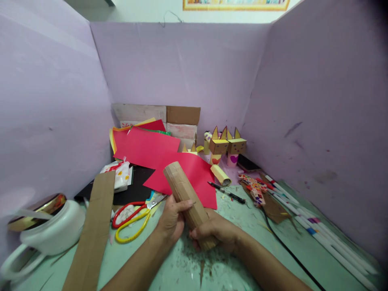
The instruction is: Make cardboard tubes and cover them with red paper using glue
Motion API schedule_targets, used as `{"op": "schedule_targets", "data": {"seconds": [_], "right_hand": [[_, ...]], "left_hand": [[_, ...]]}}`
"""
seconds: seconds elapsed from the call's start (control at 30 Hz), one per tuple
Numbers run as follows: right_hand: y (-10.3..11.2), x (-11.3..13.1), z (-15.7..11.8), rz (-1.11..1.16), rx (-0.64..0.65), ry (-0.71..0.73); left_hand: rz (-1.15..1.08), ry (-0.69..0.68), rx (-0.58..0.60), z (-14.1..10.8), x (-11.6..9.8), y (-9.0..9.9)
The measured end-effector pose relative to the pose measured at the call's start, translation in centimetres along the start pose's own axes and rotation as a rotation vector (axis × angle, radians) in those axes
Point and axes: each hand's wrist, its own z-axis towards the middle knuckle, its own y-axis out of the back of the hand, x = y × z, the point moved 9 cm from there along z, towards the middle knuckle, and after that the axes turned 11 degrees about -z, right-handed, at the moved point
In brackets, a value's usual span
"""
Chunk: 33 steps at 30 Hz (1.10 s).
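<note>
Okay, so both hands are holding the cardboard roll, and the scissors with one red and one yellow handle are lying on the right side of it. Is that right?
Not quite: the scissors lie to the left of the cardboard roll, as the head view shows. The left hand and right hand do both hold the roll.

I'm facing a pale purple back panel (182, 64); a brighter left panel (54, 101) and a shadier, smudged right panel (318, 101) are flanking the pale green surface (254, 220). Above, a gold-edged picture (236, 5) is hanging on a white wall (145, 13).
</note>
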Motion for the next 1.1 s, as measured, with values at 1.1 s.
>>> {"op": "schedule_targets", "data": {"seconds": [1.1], "right_hand": [[0.17,-0.24,0.15,-0.027,-0.045,0.016]], "left_hand": [[0.072,-0.056,-0.030,-0.61,0.45,0.21]]}}
